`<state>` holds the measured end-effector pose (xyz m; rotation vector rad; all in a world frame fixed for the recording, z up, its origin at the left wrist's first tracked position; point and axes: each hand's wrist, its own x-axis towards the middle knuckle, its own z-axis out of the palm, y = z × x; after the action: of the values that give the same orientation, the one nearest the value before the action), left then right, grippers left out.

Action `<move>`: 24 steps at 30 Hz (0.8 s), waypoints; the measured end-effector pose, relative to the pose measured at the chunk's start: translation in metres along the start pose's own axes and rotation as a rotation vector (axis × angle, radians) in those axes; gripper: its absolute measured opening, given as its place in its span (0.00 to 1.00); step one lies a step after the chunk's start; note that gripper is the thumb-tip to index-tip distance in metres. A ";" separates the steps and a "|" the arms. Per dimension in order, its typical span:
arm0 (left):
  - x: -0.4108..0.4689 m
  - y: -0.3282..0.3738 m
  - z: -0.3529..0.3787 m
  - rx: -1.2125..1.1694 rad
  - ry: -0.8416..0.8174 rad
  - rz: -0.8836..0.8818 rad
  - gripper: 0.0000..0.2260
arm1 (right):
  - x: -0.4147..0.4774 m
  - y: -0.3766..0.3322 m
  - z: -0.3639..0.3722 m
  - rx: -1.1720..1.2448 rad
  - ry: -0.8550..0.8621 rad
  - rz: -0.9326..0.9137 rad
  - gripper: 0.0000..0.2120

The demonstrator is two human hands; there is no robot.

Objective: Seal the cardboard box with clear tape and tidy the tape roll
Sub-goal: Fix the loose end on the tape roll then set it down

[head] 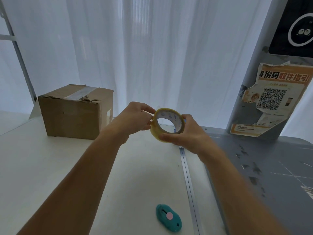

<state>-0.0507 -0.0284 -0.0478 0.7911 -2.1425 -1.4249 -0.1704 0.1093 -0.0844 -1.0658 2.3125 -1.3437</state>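
A brown cardboard box [72, 114] stands on the white table at the back left, with a strip of clear tape along its top seam. In the air over the table's middle I hold a yellowish roll of clear tape [156, 131]. My right hand [188, 134] grips the roll from the right and below. My left hand [135, 118] pinches the roll's upper left edge with thumb and fingertips. The box sits well to the left of both hands, untouched.
A small teal box cutter [169, 217] with a pink button lies on the white table [50, 167] near its front. A metal strip separates the white surface from a scuffed grey one [262, 167] on the right. A pillar with a torn orange poster [274, 99] rises at the back right; white curtains hang behind.
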 end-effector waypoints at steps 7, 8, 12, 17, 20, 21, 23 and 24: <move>0.006 -0.013 0.007 -0.017 0.038 -0.049 0.11 | 0.004 0.006 0.009 0.492 -0.088 0.210 0.26; 0.006 -0.015 0.008 -0.015 0.030 -0.068 0.11 | 0.003 0.006 0.010 0.573 -0.090 0.255 0.22; 0.010 -0.030 0.012 -0.049 0.027 -0.126 0.15 | 0.006 0.012 0.015 0.732 -0.082 0.385 0.23; 0.014 -0.052 0.020 -0.074 0.007 -0.167 0.08 | 0.012 0.027 0.022 0.799 -0.071 0.474 0.22; 0.015 -0.061 0.025 -0.068 0.008 -0.183 0.07 | 0.012 0.028 0.026 0.751 -0.062 0.490 0.25; 0.016 -0.063 0.026 -0.072 0.011 -0.181 0.07 | 0.011 0.027 0.027 0.719 -0.061 0.494 0.26; 0.019 -0.067 0.027 -0.086 0.010 -0.179 0.11 | 0.010 0.027 0.031 0.666 -0.071 0.508 0.26; 0.019 -0.068 0.028 -0.092 0.004 -0.184 0.12 | 0.009 0.027 0.032 0.655 -0.073 0.510 0.23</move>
<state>-0.0681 -0.0435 -0.1206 0.9761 -2.0283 -1.5991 -0.1718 0.0909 -0.1230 -0.2894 1.7041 -1.6120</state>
